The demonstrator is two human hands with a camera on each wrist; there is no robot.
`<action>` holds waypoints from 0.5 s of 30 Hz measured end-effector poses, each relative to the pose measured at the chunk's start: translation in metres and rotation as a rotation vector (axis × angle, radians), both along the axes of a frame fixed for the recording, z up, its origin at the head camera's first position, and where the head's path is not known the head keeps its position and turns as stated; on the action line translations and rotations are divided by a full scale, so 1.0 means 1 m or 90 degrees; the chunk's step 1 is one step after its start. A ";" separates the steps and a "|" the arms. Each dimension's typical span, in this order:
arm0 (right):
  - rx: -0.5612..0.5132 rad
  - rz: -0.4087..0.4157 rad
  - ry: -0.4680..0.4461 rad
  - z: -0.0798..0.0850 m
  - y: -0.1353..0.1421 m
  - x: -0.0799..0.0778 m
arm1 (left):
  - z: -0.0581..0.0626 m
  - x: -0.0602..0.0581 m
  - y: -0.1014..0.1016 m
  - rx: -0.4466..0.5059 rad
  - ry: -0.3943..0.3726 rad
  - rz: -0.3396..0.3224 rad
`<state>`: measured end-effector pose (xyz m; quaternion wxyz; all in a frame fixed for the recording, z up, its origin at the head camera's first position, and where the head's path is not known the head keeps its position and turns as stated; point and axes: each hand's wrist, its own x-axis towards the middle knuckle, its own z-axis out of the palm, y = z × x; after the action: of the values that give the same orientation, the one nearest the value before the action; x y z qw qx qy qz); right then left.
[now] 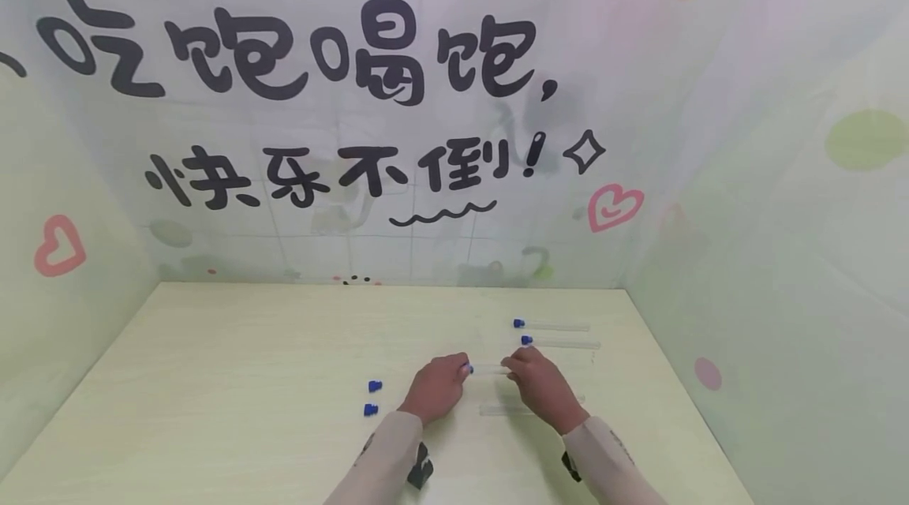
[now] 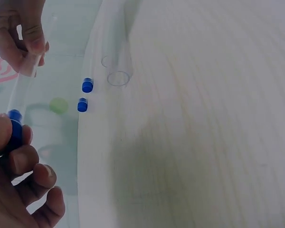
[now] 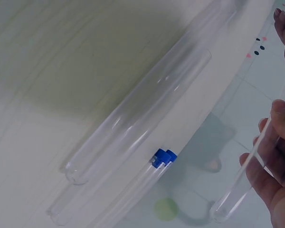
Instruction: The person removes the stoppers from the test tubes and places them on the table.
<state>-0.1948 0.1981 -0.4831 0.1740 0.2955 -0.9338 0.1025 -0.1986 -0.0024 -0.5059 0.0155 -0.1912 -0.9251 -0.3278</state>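
Note:
My left hand [image 1: 435, 388] pinches a blue cap [image 2: 15, 137] between thumb and fingers. That cap sits at the mouth of a clear test tube [image 1: 488, 369], lined up with it. The right hand [image 1: 545, 393] grips the same tube along its body, and its rounded end sticks out past the fingers in the right wrist view. Held level above the table, the tube spans the space between both hands. Below the right hand lie two uncapped test tubes [image 3: 137, 109], side by side and partly hidden by the hand in the head view.
Two capped tubes [image 1: 561, 327] lie parallel farther back on the right, blue caps pointing left. Two loose blue caps [image 1: 375, 386] rest on the table left of my left hand. The pale wooden table [image 1: 213, 363] has printed fabric walls [image 1: 440, 252] behind and on both sides.

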 end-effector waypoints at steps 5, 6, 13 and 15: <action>0.006 0.032 0.090 -0.004 -0.002 0.002 | 0.004 0.001 -0.004 0.081 -0.074 0.009; 0.007 0.040 0.106 -0.005 -0.003 0.002 | 0.005 0.001 -0.005 0.095 -0.089 0.009; 0.012 0.063 0.152 -0.007 -0.005 0.003 | 0.011 0.001 -0.010 0.171 -0.177 0.015; 0.013 0.062 0.155 -0.007 -0.006 0.004 | 0.010 0.001 -0.009 0.159 -0.169 0.019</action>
<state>-0.1913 0.1924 -0.4900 0.2780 0.3527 -0.8912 0.0642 -0.1980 -0.0116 -0.4960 -0.0779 -0.1288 -0.8739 -0.4622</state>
